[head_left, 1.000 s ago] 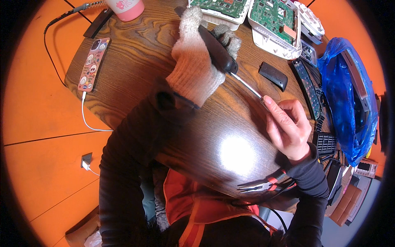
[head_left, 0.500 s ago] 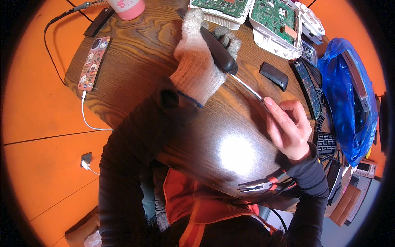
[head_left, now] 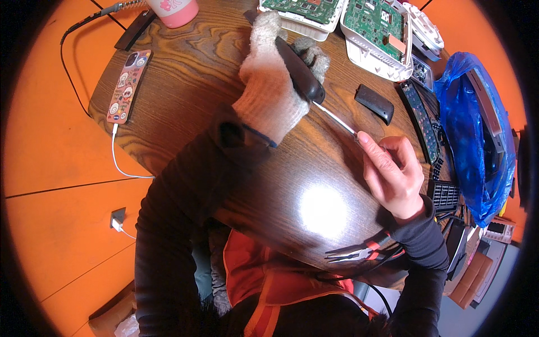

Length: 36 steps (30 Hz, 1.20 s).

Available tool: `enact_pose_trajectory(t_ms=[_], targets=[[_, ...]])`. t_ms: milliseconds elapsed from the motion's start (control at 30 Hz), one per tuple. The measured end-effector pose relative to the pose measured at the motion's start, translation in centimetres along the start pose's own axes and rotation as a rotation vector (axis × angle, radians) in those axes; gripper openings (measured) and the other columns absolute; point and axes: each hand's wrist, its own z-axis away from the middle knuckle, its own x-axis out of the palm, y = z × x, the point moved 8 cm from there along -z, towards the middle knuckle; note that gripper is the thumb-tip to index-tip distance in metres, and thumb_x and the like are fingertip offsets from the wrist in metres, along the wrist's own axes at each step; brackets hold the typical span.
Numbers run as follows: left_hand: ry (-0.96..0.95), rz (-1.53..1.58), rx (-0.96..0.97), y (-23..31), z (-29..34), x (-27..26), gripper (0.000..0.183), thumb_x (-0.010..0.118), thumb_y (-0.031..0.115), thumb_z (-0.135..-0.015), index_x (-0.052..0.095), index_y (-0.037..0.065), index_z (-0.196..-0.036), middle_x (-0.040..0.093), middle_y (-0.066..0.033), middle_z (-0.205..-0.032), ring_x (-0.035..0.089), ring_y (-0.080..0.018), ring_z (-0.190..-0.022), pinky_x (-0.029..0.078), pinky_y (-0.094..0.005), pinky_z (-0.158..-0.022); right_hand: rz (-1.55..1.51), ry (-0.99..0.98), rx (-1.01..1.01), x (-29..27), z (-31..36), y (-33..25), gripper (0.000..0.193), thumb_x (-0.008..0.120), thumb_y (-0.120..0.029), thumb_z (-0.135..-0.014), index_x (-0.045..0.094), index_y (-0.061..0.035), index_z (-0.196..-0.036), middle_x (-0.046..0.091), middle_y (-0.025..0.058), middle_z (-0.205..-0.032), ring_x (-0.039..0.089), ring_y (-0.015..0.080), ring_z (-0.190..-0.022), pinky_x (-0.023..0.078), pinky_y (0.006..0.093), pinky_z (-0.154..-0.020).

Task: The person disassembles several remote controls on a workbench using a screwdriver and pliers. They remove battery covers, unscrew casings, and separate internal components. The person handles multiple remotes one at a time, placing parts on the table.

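Observation:
My left hand (head_left: 271, 78), in a knitted glove, is closed round a long black remote control (head_left: 301, 74), whose rounded end points toward my right hand. My bare right hand (head_left: 394, 174) pinches a thin screwdriver (head_left: 338, 120) between thumb and fingers. Its silver shaft slants up to the left, and the tip meets the near end of the remote control. The handle is mostly hidden in my palm. A loose black plastic cover (head_left: 374, 104) lies on the wooden table (head_left: 185, 84), above my right hand.
White casings with green circuit boards (head_left: 375, 27) stand at the far side. On the right are a long button-covered remote (head_left: 419, 121) and a blue plastic bag (head_left: 477, 140). Red-handled pliers (head_left: 359, 253) lie at the near edge. A charging phone (head_left: 128, 87) and pink cup (head_left: 177, 12) sit left.
Both hands stay almost in place. The remote control and the screwdriver shift very slightly, with the tip still at the remote's end.

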Motion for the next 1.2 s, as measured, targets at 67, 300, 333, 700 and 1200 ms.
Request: enact_pose_trajectory(t_ms=[67,300,333,700,1200], targets=[[-0.028,-0.035,0.002,-0.1,0.0,-0.1,0.039,0.037,0.044,-0.095,0.05,0.011,-0.078,0.05,-0.004,-0.059,0.052,-0.0181,-0.054,0.043,-0.0288,-0.05,0.055,-0.04,-0.024,-0.1,0.0,-0.4,0.051,0.07,-0.002,-0.07,0.065,-0.0185,-0.118,0.049,0.0056,-0.083,0.054,0.016,-0.059,0.05,0.0283,-0.049],[-0.218,-0.076,0.026,0.0,-0.1,0.5,0.04,0.04,0.046,-0.095,0.046,0.016,-0.069,0.043,0.0001,-0.053,0.046,-0.0154,-0.048,0.038,-0.0265,-0.045,0.225,-0.118,-0.131,0.0,0.1,-1.8,0.056,0.069,-0.003,-0.071,0.06,-0.0163,-0.125,0.049,0.006,-0.085,0.056,0.0165,-0.062,0.051,0.0284,-0.05],[-0.308,-0.075,0.051,0.3,0.1,1.2,0.04,0.041,0.046,-0.095,0.046,0.017,-0.068,0.041,0.0008,-0.051,0.045,-0.0148,-0.047,0.037,-0.0259,-0.044,0.158,-0.126,-0.094,0.1,0.0,-1.5,0.055,0.069,-0.002,-0.072,0.06,-0.016,-0.125,0.049,0.0061,-0.084,0.056,0.017,-0.062,0.051,0.0285,-0.05],[0.049,-0.215,0.322,0.7,-1.0,-2.7,0.036,0.048,0.046,-0.093,0.046,0.019,-0.069,0.042,0.0038,-0.057,0.046,-0.011,-0.051,0.038,-0.0244,-0.046,-0.412,-0.1,0.208,1.1,0.1,0.4,0.043,0.064,0.002,-0.079,0.061,-0.0078,-0.122,0.049,0.006,-0.075,0.054,0.0171,-0.061,0.047,0.0285,-0.057],[0.323,-0.165,0.289,1.2,0.9,-2.2,0.054,0.058,0.046,-0.087,0.048,-0.001,-0.112,0.056,-0.011,-0.1,0.054,-0.0211,-0.09,0.044,-0.0316,-0.079,-0.392,-0.105,0.281,1.3,0.0,1.5,0.043,0.064,-0.002,-0.08,0.059,-0.0051,-0.123,0.054,0.0085,-0.077,0.057,0.0222,-0.065,0.049,0.0302,-0.064]])
